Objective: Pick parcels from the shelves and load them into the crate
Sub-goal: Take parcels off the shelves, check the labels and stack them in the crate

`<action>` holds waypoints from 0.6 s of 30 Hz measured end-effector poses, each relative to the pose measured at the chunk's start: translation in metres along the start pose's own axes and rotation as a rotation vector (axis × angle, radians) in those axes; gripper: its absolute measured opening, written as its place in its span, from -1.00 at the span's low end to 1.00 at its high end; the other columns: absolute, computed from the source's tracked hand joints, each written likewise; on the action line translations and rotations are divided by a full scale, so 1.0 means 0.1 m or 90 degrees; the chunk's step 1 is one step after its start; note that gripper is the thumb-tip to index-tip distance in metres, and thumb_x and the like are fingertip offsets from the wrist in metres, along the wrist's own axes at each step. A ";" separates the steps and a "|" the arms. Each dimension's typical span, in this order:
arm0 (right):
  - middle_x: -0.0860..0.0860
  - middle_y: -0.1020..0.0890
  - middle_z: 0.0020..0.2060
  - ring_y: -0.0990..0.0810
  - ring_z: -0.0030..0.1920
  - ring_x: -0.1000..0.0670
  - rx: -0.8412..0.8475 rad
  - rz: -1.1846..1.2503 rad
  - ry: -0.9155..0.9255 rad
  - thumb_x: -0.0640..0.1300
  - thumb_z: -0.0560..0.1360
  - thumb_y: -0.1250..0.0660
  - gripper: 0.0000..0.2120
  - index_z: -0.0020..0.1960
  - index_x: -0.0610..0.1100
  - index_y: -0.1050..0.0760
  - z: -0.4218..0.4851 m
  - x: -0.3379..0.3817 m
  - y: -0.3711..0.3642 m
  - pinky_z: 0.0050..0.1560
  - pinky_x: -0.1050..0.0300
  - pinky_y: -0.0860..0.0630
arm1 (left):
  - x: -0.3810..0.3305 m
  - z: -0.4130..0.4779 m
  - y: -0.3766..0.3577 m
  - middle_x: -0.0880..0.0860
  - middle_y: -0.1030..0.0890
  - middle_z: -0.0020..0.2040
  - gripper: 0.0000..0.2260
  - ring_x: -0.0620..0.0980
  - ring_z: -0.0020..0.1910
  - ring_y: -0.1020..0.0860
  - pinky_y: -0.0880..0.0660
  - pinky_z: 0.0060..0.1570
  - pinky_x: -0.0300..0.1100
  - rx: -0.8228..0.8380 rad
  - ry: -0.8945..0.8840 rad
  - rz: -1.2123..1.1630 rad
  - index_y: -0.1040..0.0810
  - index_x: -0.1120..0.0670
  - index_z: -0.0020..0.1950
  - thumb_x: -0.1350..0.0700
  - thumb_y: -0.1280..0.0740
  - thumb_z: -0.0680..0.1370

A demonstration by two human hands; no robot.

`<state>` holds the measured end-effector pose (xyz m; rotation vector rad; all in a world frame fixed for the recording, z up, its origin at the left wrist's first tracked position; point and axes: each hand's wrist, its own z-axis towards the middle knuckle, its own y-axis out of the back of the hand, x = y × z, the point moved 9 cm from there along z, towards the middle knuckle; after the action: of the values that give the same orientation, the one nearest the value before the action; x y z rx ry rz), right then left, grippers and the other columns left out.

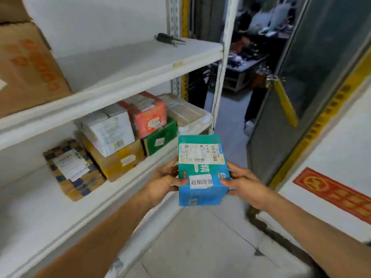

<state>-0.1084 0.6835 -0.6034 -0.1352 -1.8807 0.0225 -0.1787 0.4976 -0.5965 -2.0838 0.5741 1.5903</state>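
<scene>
Blue parcel (201, 171) at five o'clock, clear of the shelves (124, 101), gripped at nine by left hand (166, 180), at three by right hand (244, 183), stacked parcels (128, 133) at ten

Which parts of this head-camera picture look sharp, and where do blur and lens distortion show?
Head view: the blue parcel between the left hand and right hand is sharpest; shelf boards bow from wide-angle distortion; the dim room beyond the door is blurred.

White metal shelving (124, 63) on the left, pale tiled floor (200, 237), open grey door (297, 93), dim cluttered room beyond
</scene>
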 end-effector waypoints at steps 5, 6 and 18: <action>-0.07 -0.68 0.10 -0.68 0.08 -0.10 -0.194 0.152 0.002 -0.33 0.46 -0.37 -0.51 0.33 0.02 -0.47 -0.85 -0.56 1.26 -0.14 0.03 -0.63 | 0.40 0.61 -1.48 0.02 -0.64 0.20 -0.23 0.00 0.19 -0.60 -0.56 0.08 0.00 0.221 0.064 0.043 -0.37 -0.23 0.42 0.49 -0.35 0.42; -0.07 -0.68 0.10 -0.68 0.07 -0.10 -0.241 0.181 -0.002 -0.35 0.48 -0.35 -0.50 0.32 0.05 -0.46 -1.07 -0.71 1.51 -0.13 0.01 -0.63 | 0.49 0.67 -1.81 0.03 -0.64 0.20 -0.22 0.00 0.19 -0.59 -0.55 0.08 0.01 0.265 0.078 0.050 -0.37 -0.23 0.41 0.50 -0.35 0.41; -0.03 -0.64 0.17 -0.59 0.22 -0.08 -0.716 0.409 -0.007 -0.35 0.49 -0.35 -0.41 0.41 0.11 -0.39 -4.11 -2.22 3.04 0.04 -0.07 -0.62 | 1.60 0.11 -5.52 -0.21 -0.68 -0.03 -0.16 -0.18 0.03 -0.65 -0.61 -0.12 -0.12 0.715 0.225 0.192 -0.33 -0.30 0.34 0.51 -0.40 0.36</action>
<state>0.3745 0.9406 -0.7117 -1.4860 -1.5818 -0.5961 0.1707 0.9430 -0.6971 -1.3909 1.5211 0.6625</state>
